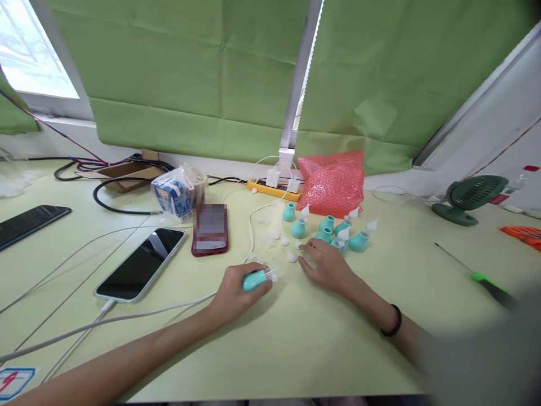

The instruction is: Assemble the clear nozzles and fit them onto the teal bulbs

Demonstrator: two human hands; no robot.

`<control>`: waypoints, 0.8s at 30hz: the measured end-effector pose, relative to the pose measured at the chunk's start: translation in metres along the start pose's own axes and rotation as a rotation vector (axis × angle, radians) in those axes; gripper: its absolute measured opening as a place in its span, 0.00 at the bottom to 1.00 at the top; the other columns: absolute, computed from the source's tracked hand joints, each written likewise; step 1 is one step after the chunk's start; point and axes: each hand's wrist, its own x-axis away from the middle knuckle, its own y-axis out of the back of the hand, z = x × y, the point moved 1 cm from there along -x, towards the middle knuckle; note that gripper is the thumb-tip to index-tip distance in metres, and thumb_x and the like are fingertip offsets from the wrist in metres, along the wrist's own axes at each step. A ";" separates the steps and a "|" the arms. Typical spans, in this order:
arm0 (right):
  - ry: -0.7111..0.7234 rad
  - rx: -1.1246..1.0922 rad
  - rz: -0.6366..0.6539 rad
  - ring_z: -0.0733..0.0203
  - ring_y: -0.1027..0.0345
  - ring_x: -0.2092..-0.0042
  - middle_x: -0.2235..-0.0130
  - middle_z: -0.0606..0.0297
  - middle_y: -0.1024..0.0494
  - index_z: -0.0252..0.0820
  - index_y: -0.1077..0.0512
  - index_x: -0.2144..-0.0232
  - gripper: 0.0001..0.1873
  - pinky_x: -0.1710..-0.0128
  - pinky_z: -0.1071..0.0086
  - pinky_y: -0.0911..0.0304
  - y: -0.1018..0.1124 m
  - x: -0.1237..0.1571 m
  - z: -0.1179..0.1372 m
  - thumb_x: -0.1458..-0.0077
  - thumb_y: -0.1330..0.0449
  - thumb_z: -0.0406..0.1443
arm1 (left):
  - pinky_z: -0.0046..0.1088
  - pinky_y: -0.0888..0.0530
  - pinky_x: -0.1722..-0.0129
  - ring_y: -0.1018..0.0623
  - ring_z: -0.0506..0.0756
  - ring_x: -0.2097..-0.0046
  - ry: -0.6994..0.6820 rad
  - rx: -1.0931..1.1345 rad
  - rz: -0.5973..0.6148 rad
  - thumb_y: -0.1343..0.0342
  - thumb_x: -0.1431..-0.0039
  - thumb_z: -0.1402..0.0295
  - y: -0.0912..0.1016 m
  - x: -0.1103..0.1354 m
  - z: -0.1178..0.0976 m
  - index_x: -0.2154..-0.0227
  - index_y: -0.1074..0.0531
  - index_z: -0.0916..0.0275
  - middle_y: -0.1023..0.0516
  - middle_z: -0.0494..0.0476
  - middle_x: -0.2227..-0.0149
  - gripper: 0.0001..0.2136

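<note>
My left hand (236, 293) is closed around a teal squeeze bulb (255, 280) lying on its side, with a clear tip (273, 273) pointing right. To its right, my right hand (327, 264) reaches low over the table, thumb and fingers apart. Small white translucent pieces (291, 257) lie right beside its fingertips; whether it touches one is unclear. Behind that hand stand several more teal bulbs. Some have clear pointed tips, like the one at the right (359, 241); others show an open neck, like the rearmost (289, 212).
A red bubble-wrap bag (332, 183) and yellow power strip (274, 190) sit at the back. Phones (141, 265) lie left, one by a red-cased phone (210, 230). White cables (169, 312) cross under my left arm. A green-handled screwdriver (479, 276) and small fan (473, 194) are right.
</note>
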 end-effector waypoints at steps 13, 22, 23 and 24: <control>0.088 0.135 0.237 0.61 0.33 0.69 0.70 0.59 0.27 0.37 0.30 0.65 0.15 0.73 0.72 0.44 0.018 -0.003 -0.002 0.52 0.54 0.27 | 0.19 0.36 0.77 0.31 0.49 0.75 0.082 0.150 0.036 0.47 0.54 0.67 0.004 -0.001 0.003 0.76 0.28 0.67 0.28 0.50 0.78 0.08; 0.044 0.053 0.219 0.59 0.33 0.70 0.73 0.60 0.27 0.37 0.30 0.72 0.10 0.74 0.71 0.44 0.004 0.003 0.010 0.50 0.49 0.35 | 0.21 0.33 0.72 0.28 0.52 0.70 0.054 0.138 0.033 0.47 0.54 0.64 0.002 -0.001 0.000 0.69 0.27 0.66 0.25 0.53 0.72 0.11; 0.043 0.035 0.210 0.60 0.34 0.70 0.72 0.61 0.27 0.37 0.30 0.71 0.08 0.73 0.71 0.43 0.004 0.004 0.009 0.51 0.49 0.34 | 0.22 0.33 0.71 0.28 0.53 0.69 0.045 0.133 0.039 0.47 0.53 0.64 0.002 -0.001 -0.001 0.68 0.27 0.65 0.24 0.53 0.71 0.12; 0.041 -0.009 0.193 0.61 0.34 0.69 0.71 0.62 0.27 0.38 0.31 0.70 0.08 0.72 0.71 0.42 0.004 0.004 0.010 0.52 0.49 0.33 | 0.23 0.32 0.70 0.27 0.53 0.69 0.034 0.130 0.048 0.47 0.53 0.64 0.002 0.000 -0.002 0.68 0.27 0.65 0.24 0.53 0.70 0.12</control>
